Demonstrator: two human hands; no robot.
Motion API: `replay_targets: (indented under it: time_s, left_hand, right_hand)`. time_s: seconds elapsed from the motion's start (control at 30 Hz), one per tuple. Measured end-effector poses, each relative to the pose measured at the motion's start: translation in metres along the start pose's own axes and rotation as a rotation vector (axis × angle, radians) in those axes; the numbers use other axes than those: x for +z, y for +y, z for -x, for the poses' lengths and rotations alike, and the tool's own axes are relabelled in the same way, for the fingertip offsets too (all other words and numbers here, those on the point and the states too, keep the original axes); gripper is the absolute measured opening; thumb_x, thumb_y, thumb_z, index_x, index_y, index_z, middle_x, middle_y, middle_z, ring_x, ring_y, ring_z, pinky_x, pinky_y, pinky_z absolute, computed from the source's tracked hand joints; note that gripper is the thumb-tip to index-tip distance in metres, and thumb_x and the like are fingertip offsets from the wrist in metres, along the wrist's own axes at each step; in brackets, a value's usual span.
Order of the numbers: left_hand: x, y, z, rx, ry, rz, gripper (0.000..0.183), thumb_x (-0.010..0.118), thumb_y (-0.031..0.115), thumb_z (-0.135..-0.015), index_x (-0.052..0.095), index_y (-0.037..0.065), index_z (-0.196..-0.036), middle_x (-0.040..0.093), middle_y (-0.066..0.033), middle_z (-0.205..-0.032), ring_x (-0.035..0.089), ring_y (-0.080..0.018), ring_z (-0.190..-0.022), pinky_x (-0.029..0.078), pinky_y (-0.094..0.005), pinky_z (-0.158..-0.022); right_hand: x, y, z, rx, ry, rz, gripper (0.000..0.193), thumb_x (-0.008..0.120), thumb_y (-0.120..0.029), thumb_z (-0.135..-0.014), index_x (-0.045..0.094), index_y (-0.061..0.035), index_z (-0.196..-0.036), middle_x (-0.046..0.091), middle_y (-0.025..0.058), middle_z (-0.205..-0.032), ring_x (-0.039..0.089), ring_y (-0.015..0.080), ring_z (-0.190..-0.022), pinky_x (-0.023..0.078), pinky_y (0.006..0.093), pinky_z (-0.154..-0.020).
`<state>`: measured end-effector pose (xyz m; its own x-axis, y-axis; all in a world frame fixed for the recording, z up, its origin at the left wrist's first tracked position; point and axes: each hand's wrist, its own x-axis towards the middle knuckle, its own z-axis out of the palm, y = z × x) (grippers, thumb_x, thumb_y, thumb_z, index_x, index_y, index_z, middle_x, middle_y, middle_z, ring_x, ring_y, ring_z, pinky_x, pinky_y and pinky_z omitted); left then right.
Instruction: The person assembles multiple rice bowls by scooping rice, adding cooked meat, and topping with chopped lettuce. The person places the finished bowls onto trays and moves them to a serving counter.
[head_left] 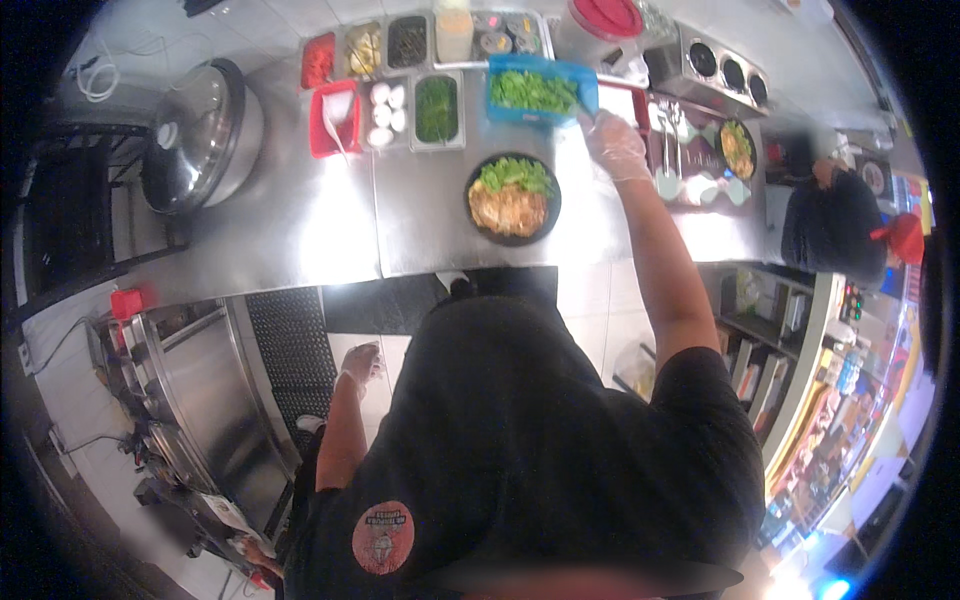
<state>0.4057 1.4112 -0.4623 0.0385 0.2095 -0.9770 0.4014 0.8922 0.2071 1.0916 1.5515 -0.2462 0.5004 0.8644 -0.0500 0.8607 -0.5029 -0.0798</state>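
My right hand (615,147), in a clear plastic glove, reaches over the counter to the right end of a blue container (540,116) of green lettuce (533,91). Its fingers are bent together there; what they hold is too small to make out. Below and left of that hand sits a black bowl (511,238), with lettuce (515,177) along its far side and golden-brown food (508,211) in front. My left hand (362,362), gloved too, hangs below the counter's front edge, away from the food. Its fingers are curled, with nothing visible in them.
A large lidded pot (195,140) stands left on the steel counter (420,200). White eggs (387,114), a red basket (334,120) and a tub of chopped greens (437,108) line the back. Rightward are a second bowl (737,150) and another person (840,220). A hand shows lower left.
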Motion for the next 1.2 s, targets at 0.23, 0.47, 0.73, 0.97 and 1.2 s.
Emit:
replay_targets:
  time_s: [0.23, 0.47, 0.73, 0.97, 1.2]
  left_hand:
    - [0.045, 0.044, 0.066, 0.101, 0.091, 0.332, 0.039, 0.064, 0.02, -0.097, 0.058, 0.005, -0.132, 0.068, -0.0084, -0.093, 0.067, -0.0198, -0.068, 0.05, -0.0303, -0.054]
    - [0.081, -0.05, 0.095, 0.203, 0.133, 0.115, 0.036, 0.066, 0.022, -0.096, 0.062, 0.01, -0.13, 0.069, -0.0069, -0.09, 0.063, -0.0164, -0.07, 0.048, -0.0305, -0.058]
    - [0.122, -0.154, 0.085, 0.183, 0.156, -0.297, 0.038, 0.055, 0.038, -0.101, 0.072, 0.007, -0.115, 0.073, -0.0105, -0.1, 0.069, -0.0243, -0.092, 0.054, -0.0374, -0.08]
    - [0.09, -0.098, 0.027, 0.4, -0.064, 0.053, 0.022, 0.06, 0.031, -0.098, 0.07, 0.012, -0.098, 0.066, -0.0052, -0.079, 0.064, -0.0215, -0.072, 0.051, -0.0362, -0.064]
    - [0.022, 0.029, 0.009, 0.14, -0.014, 0.451, 0.031, 0.065, 0.03, -0.097, 0.065, 0.01, -0.121, 0.067, -0.0078, -0.085, 0.069, -0.0239, -0.069, 0.055, -0.0358, -0.055]
  right_hand:
    - [-0.044, -0.089, -0.069, -0.196, 0.083, -0.457, 0.087, 0.076, -0.061, -0.078, 0.054, 0.0004, -0.136, 0.066, 0.0254, -0.125, 0.062, 0.0405, -0.118, 0.049, 0.0477, -0.101]
    - [0.012, -0.203, -0.158, -0.119, 0.011, -0.672, 0.09, 0.081, -0.054, -0.074, 0.051, 0.0008, -0.139, 0.066, 0.0224, -0.126, 0.063, 0.0366, -0.12, 0.049, 0.0453, -0.102]
    - [0.003, -0.178, -0.141, -0.489, 0.476, -0.843, 0.038, 0.069, -0.027, -0.091, 0.063, -0.0094, -0.125, 0.07, 0.0127, -0.113, 0.068, 0.0284, -0.1, 0.053, 0.0416, -0.091]
    - [-0.156, -0.091, -0.034, -0.429, 0.137, -1.412, 0.059, 0.082, -0.033, -0.081, 0.062, -0.0047, -0.129, 0.07, 0.0093, -0.118, 0.066, 0.0221, -0.112, 0.052, 0.0395, -0.096]
    - [-0.098, -0.019, 0.046, -0.364, -0.515, -0.829, 0.052, 0.083, -0.039, -0.08, 0.069, -0.0022, -0.114, 0.07, 0.0144, -0.111, 0.066, 0.0226, -0.101, 0.052, 0.0333, -0.091]
